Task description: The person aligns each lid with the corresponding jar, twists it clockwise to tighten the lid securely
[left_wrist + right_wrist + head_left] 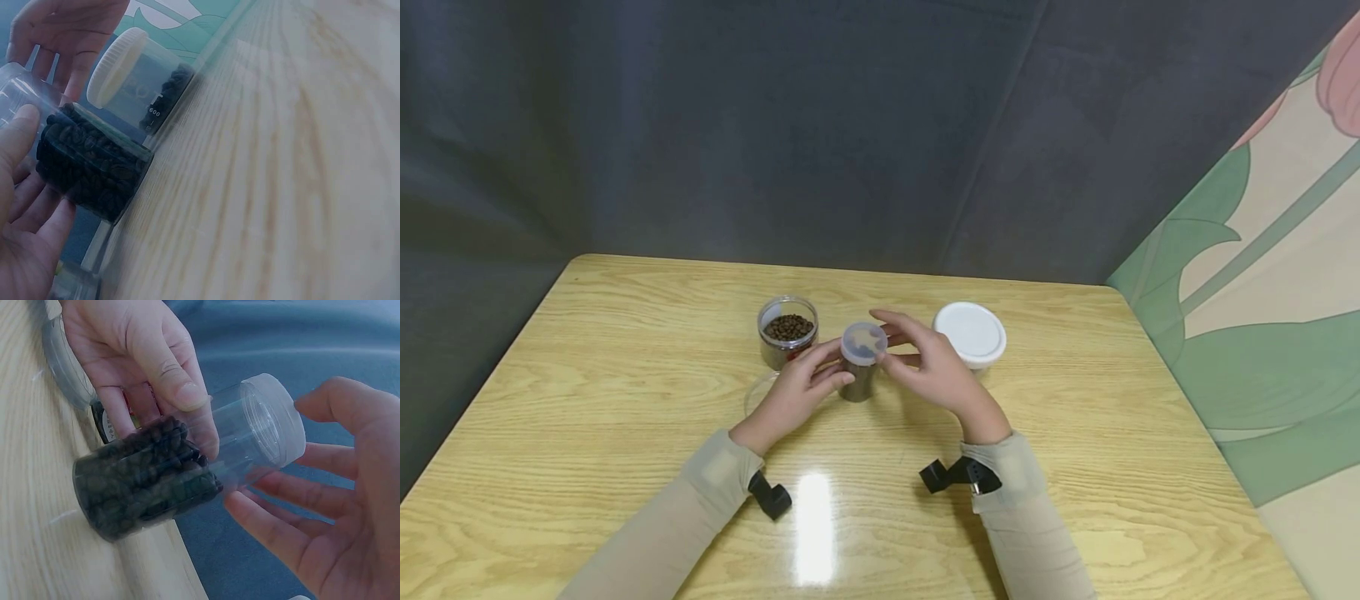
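Note:
A clear cylindrical jar (144, 478) of dark coffee beans stands on the table between both hands. It wears a translucent lid (864, 342). My left hand (801, 387) grips the jar's side, the thumb (187, 397) across its front and the fingers curled behind. Around the lid's right side curves my right hand (928, 362). Its thumb touches the lid's edge, while other fingers reach along the jar's upper wall. Beans fill roughly the lower half of the jar, and the space above them is see-through.
Left of the jar, behind my left hand, stands an open clear tub (787, 321) of brown beans. A round clear lid (756, 392) lies partly under my left wrist. To the right is a white-lidded tub (136, 84) with dark beans. A dark curtain (820, 133) hangs behind the table.

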`<state>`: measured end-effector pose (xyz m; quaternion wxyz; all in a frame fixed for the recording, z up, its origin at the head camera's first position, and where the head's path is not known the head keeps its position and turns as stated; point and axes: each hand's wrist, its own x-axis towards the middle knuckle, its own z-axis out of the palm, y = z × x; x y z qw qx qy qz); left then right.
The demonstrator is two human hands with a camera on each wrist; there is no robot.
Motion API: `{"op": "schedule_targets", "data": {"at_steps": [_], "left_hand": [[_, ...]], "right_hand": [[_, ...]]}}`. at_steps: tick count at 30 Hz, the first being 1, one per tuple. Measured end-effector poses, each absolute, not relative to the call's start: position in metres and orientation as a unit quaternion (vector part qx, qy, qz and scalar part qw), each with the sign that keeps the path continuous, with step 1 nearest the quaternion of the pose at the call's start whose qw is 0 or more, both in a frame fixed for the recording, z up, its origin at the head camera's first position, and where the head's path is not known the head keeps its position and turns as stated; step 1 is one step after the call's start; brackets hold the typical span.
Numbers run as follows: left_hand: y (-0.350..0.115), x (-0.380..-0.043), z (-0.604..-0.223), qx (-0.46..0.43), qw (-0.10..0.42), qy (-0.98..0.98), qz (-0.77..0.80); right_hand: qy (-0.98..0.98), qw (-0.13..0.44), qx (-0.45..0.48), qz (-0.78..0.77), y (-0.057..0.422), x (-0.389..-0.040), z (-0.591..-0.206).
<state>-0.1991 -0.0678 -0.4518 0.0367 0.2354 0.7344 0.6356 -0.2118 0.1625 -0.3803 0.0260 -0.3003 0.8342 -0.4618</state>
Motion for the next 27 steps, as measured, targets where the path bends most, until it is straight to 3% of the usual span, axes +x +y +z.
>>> {"op": "schedule_targets", "data": {"at_steps": [27], "left_hand": [[-0.0714,-0.1972,-0.4480,0.220,0.032,0.747,0.627]], "right_hand": [[0.835,0.030,-0.294,-0.465,0.1596,-0.2112,-0.3796]]}}
